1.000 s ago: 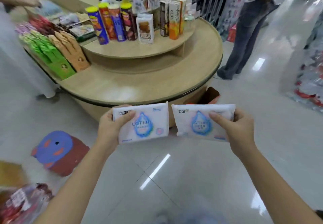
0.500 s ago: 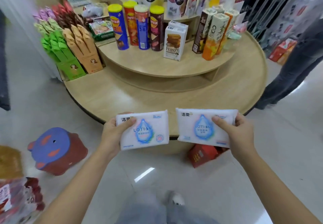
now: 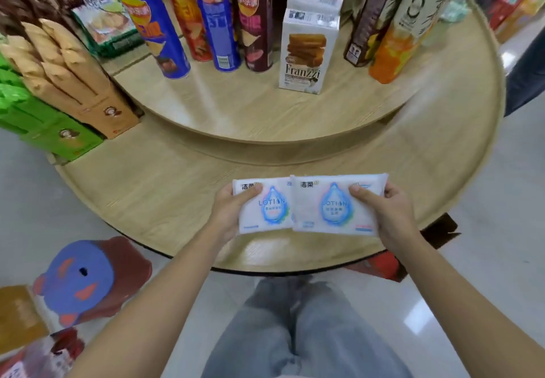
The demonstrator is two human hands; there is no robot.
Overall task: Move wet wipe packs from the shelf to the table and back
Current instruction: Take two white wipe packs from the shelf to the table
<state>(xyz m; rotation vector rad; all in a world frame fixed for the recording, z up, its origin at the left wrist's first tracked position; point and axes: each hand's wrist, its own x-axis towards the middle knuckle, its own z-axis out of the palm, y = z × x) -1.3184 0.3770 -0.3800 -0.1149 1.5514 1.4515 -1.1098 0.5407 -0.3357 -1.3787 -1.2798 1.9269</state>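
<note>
Wet wipe packs: two white packs, a left pack [image 3: 267,209] and a right pack [image 3: 324,209], lie side by side over the near part of the lower tier of the round wooden table [image 3: 165,188]. The right pack's left edge overlaps the left pack's right edge.

The left hand [image 3: 228,212] grasps the left pack at its left end, thumb on top. The right hand [image 3: 390,215] grasps the right pack at its right end, thumb on top. Whether the packs rest on the table cannot be told.

Bare tier surface extends left, right and far of the packs. The table's rim curves just near of them.

Far, the raised upper tier [image 3: 236,112] carries chip cans [image 3: 153,23] and a Franzzi box [image 3: 306,50]. Green boxes [image 3: 44,124] and tan boxes [image 3: 88,94] occupy the far left of the lower tier.
</note>
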